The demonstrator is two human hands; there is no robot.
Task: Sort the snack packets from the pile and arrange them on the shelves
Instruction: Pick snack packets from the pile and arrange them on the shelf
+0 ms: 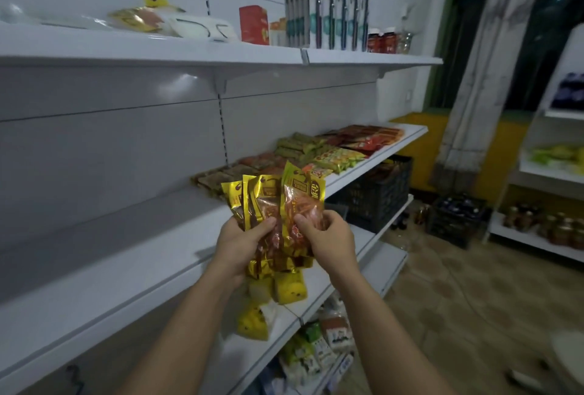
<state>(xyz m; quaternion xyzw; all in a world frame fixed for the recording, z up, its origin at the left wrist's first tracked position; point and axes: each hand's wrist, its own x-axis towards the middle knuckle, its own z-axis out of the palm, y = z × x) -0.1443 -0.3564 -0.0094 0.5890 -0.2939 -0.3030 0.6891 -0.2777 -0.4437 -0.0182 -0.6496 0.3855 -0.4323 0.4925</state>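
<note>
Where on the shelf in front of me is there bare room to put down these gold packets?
The middle shelf is bare from the brown packets leftward, along the back panel. Right of them, rows of packets fill it to its far end. Yellow packets crowd the spot under the gold packets your left hand and right hand hold.

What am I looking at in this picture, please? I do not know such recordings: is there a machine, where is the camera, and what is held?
There is no machine; the grip is a person's two bare hands. The single camera sits on the person's head, looking forward and down. The left hand holds a fan of gold snack packets, and the right hand pinches the rightmost one. Before them is a white shelf carrying rows of sorted packets and yellow packets below the hands.
</note>
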